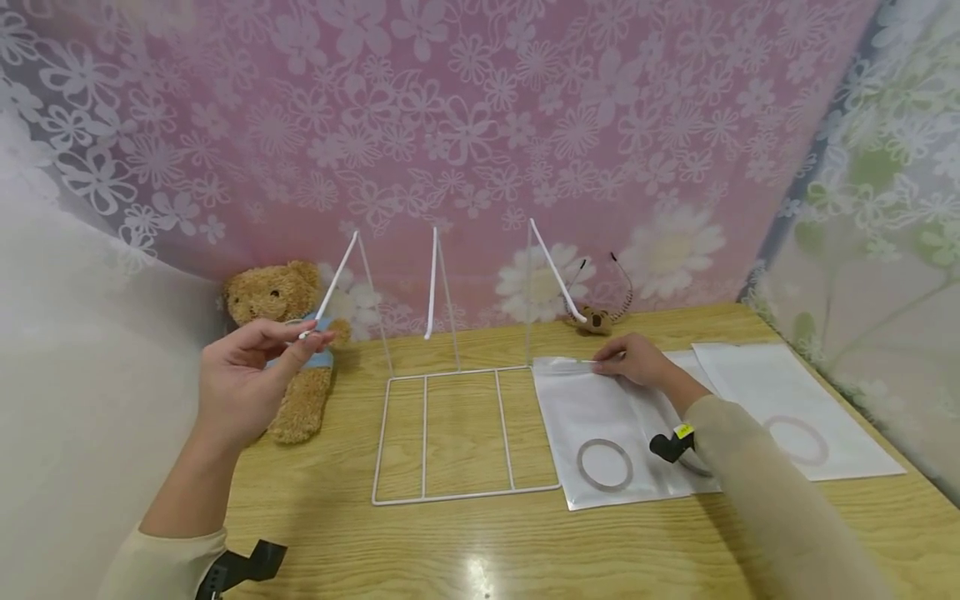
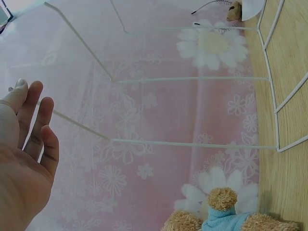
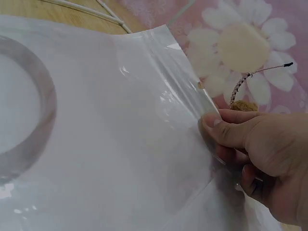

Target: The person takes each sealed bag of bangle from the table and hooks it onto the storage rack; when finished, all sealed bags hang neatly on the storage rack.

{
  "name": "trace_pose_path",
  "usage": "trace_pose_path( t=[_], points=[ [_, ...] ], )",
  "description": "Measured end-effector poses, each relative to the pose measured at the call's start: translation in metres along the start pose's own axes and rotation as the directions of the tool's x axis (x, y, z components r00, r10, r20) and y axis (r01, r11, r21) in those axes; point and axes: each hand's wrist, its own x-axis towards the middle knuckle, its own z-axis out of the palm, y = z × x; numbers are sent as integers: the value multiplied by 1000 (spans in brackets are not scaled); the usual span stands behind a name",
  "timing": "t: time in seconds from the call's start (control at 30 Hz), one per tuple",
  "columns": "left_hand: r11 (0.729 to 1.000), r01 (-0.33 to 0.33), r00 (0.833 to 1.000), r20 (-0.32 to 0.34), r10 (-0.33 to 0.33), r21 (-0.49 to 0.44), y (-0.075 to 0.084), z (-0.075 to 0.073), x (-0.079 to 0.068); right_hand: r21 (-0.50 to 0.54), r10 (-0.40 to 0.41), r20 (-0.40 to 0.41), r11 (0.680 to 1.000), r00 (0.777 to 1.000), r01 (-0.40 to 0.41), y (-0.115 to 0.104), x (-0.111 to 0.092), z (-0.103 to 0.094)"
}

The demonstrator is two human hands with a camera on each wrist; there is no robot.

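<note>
A white wire rack point(image 1: 467, 494) lies with its base on the wooden table, and three uprights rise from its back edge, each with an arm slanting forward. My left hand point(image 1: 251, 371) pinches the front tip of the leftmost arm point(image 1: 335, 279) between thumb and fingers. To the right of the base lies a translucent plastic bag point(image 1: 558, 417) with a grey ring mark point(image 3: 45, 96). My right hand point(image 1: 637, 362) pinches this bag's top edge, thumb above, as the right wrist view shows. The bag's near left corner meets the rack's front corner.
More white bags point(image 1: 750, 392) lie at the right, partly under my right forearm. A teddy bear point(image 1: 307, 408) in blue leans at the back left. Behind the right hand sits a headband with a small brown bear head point(image 1: 597, 321). A pink floral curtain point(image 1: 465, 125) hangs behind.
</note>
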Motion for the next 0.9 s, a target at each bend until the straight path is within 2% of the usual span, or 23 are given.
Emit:
trace_pose_path(
  t=[0.23, 0.5, 0.63, 0.77, 0.9],
  points=[
    [997, 64, 998, -28, -63, 37, 3, 0, 1, 89, 29, 1, 996, 1000, -29, -7, -2, -4],
    [991, 70, 997, -51, -65, 117, 9, -4, -2, 146, 61, -3, 987, 998, -60, -21, -12, -9],
    [992, 58, 998, -33, -55, 114, 10, -4, -1, 168, 102, 1, 981, 995, -101, -25, -18, -17],
    [984, 46, 999, -30, -41, 175, 11, -4, -2, 196, 131, -3, 972, 991, -128, -27, -21, -24],
    [973, 29, 999, -33, -22, 230, 10, -4, -2, 214, 124, -18, 970, 992, -117, -33, -25, -29]
  ],
)
